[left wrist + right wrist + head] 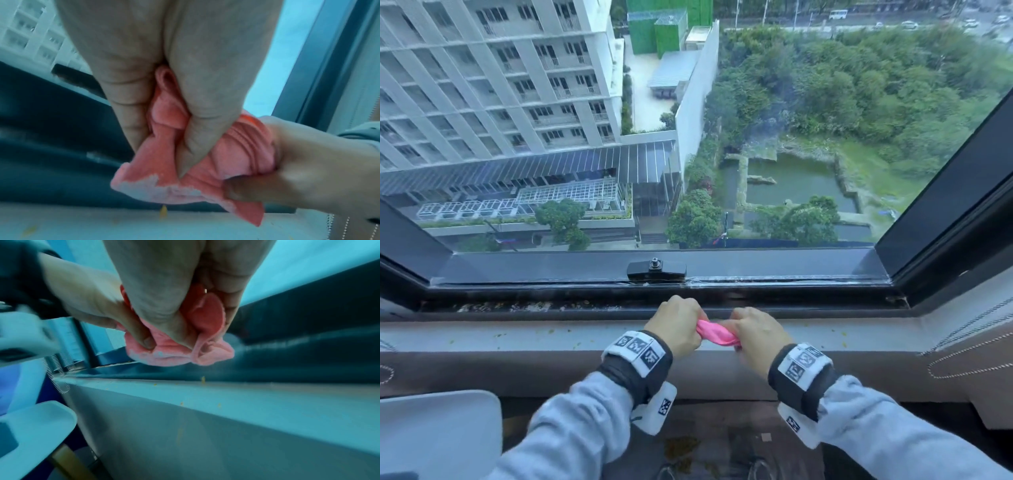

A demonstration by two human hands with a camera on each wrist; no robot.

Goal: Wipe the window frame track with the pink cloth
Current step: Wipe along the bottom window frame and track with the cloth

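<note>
Pink cloth (714, 333): one, bunched and twisted, held over the pale sill (517, 337) between two hands, at 6 o'clock from the latch.
Left hand (675, 325): one, fingers curled tight round the cloth's left end.
Right hand (755, 334): one, fingers curled tight round the cloth's right end, just at 3 o'clock from the left hand.
Window frame track (524, 306): one dark groove at 12 o'clock from the hands, with bits of dirt in its left part.
Latch (656, 269): one black latch on the window's bottom bar.
Wrist bands: two, one on each wrist, with black and white square marks.
</note>
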